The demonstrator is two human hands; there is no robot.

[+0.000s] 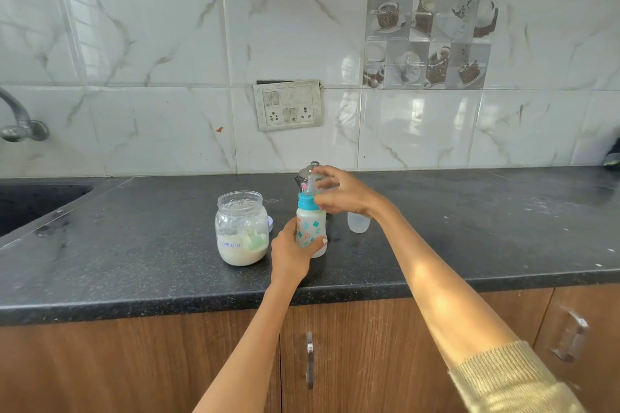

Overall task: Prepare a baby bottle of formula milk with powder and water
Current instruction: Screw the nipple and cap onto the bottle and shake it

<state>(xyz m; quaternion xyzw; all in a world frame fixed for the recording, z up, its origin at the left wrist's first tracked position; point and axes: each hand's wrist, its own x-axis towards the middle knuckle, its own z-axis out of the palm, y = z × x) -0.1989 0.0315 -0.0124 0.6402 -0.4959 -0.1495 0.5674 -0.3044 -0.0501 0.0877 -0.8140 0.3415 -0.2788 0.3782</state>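
Nearest to the camera, two bare forearms were stretched over the black counter [469, 228], which was the largest thing seen. On it, the formula jar [241, 228] was stood open, with powder in its lower part and a green scoop left inside. Just beside it, to the right, the baby bottle [311, 228] was held upright on the counter; white milk was seen in it. The left hand [292, 253] was wrapped around the lower body of the bottle. The right hand [345, 194] was placed at the blue ring, its fingers curled round the ring and teat. A steel kettle [307, 174] was partly hidden behind, and the clear cap [358, 222] waited near. Powder and water appeared already added; tightening, shaking and capping were probably left.
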